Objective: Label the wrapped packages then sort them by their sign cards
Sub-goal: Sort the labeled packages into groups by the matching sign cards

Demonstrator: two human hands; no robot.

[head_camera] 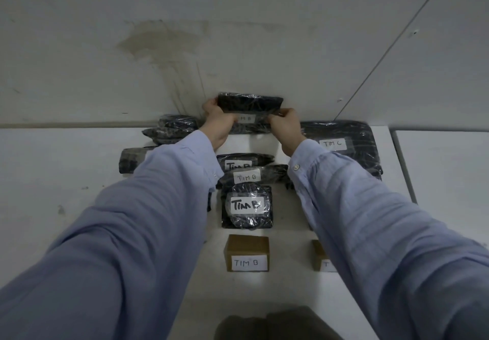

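A dark wrapped package [250,102] is held against the stained white wall [238,35], at the far edge of the white table [66,167], straight beyond the TIM B sign card [246,253]. Its left end is gripped by the curled fingers of the left hand [218,121]. Its lower right edge is pinched by the right hand [285,125].

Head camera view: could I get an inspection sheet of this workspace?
Surface: white table.
Job's things: black plastic-wrapped package labelled TIM B held near the wall; three more TIM B packages in line beyond the brown cardboard TIM B sign card; large TIM C package at right; dark wrapped packages at left, labels unseen.
Clutter: nothing seen.
Hands: left hand and right hand grip the held package's ends.
Cables: nothing seen.
Surroundings: stained white wall.
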